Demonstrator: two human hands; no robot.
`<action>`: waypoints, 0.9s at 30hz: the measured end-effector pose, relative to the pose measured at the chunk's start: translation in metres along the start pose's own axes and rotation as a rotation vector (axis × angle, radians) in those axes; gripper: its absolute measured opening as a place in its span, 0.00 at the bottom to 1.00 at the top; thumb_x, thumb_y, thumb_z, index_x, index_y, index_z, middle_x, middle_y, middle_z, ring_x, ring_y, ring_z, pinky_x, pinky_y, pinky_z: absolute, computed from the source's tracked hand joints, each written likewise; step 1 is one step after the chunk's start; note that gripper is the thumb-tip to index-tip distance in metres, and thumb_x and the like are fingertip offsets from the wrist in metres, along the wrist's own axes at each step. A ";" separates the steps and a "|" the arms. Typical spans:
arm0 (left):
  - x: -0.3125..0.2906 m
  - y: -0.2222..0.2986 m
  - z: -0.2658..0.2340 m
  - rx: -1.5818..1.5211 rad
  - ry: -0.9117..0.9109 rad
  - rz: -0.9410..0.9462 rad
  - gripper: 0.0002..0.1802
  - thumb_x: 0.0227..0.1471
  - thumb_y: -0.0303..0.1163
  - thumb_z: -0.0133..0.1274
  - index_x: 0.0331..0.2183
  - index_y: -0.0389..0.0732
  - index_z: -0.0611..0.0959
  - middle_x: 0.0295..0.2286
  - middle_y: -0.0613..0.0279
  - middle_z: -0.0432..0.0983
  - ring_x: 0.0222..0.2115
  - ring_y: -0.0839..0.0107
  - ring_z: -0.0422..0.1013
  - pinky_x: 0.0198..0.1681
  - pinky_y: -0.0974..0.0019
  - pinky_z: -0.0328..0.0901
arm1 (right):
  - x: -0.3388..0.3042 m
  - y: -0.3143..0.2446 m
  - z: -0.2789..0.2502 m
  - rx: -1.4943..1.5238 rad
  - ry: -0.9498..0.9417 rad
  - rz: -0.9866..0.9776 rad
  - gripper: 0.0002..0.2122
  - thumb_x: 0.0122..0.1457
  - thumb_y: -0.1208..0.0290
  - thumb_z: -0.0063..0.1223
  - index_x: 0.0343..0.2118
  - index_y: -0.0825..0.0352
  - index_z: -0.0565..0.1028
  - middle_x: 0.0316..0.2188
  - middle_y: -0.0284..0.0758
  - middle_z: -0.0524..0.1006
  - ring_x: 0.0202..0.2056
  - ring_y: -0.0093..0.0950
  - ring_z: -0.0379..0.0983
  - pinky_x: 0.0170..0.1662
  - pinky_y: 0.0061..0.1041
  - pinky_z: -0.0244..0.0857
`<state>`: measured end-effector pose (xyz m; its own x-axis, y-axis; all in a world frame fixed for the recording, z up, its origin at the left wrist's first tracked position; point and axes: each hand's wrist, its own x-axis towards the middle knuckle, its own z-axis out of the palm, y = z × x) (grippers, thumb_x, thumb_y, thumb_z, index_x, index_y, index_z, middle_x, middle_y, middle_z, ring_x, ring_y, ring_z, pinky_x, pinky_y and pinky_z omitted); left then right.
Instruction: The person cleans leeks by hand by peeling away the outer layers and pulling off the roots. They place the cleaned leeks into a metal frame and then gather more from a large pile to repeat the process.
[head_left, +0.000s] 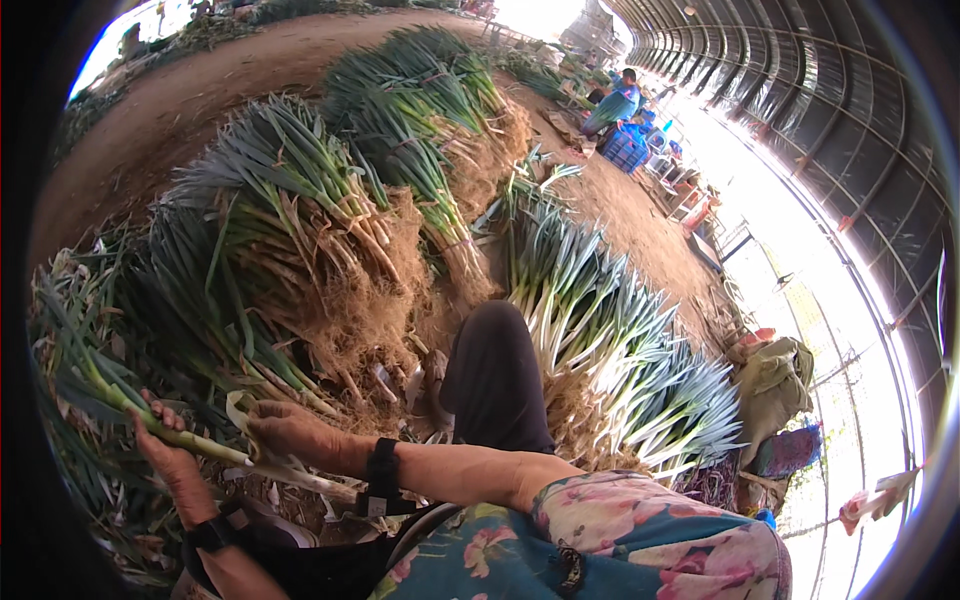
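Observation:
A long green onion (207, 446) lies slantwise at the lower left, leaves up to the left, pale root end down to the right. My left hand (165, 432) is closed around its stalk below the leaves. My right hand (290, 432) pinches a pale, loose outer leaf (238, 408) beside the stalk. The palm side of the right hand is hidden. Unpeeled green onions with shaggy brown roots (345, 320) are heaped just beyond both hands. To the right of my knee (495, 375) lies a row of cleaned green onions (610, 355) with white stalks.
Tied bundles of green onions (425, 120) are piled farther back on the dirt floor. Leaf scraps (85, 400) cover the ground at left. A person (615, 105) sits far off near a blue crate (627, 148). Sacks (775, 380) lie at right, by the curved shed wall.

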<state>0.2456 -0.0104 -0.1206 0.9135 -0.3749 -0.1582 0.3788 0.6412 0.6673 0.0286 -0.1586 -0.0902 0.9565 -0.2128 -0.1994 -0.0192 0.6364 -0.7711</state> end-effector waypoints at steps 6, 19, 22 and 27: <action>0.003 0.038 -0.008 0.118 0.078 0.172 0.28 0.61 0.52 0.38 0.51 0.40 0.71 0.26 0.71 0.65 0.19 0.81 0.59 0.21 0.76 0.55 | -0.036 0.006 -0.050 -1.010 -0.324 0.006 0.10 0.58 0.65 0.47 0.32 0.68 0.73 0.25 0.37 0.74 0.29 0.28 0.71 0.34 0.32 0.65; -0.029 -0.030 0.031 0.228 -0.019 0.022 0.34 0.59 0.56 0.41 0.57 0.42 0.64 0.36 0.64 0.71 0.34 0.73 0.67 0.37 0.68 0.62 | 0.019 0.007 -0.017 -1.089 -0.014 -0.094 0.18 0.56 0.60 0.48 0.44 0.67 0.68 0.32 0.46 0.74 0.38 0.43 0.73 0.39 0.39 0.66; -0.034 -0.043 0.028 0.361 -0.108 0.038 0.34 0.58 0.52 0.43 0.58 0.40 0.63 0.45 0.55 0.71 0.43 0.65 0.69 0.45 0.63 0.63 | 0.045 0.036 0.004 -1.114 0.060 -0.258 0.18 0.55 0.63 0.49 0.46 0.68 0.67 0.32 0.51 0.75 0.37 0.47 0.73 0.39 0.41 0.66; -0.033 -0.046 0.040 0.317 -0.049 -0.039 0.25 0.55 0.35 0.50 0.51 0.33 0.70 0.43 0.50 0.74 0.41 0.60 0.71 0.45 0.58 0.65 | 0.038 0.062 -0.038 -1.224 -0.004 -0.449 0.18 0.46 0.71 0.52 0.43 0.66 0.71 0.34 0.48 0.75 0.39 0.48 0.71 0.41 0.40 0.67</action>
<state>0.1920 -0.0547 -0.1169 0.8882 -0.4315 -0.1580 0.3410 0.3884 0.8561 0.0527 -0.1555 -0.1682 0.9493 -0.2259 0.2185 0.0515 -0.5741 -0.8171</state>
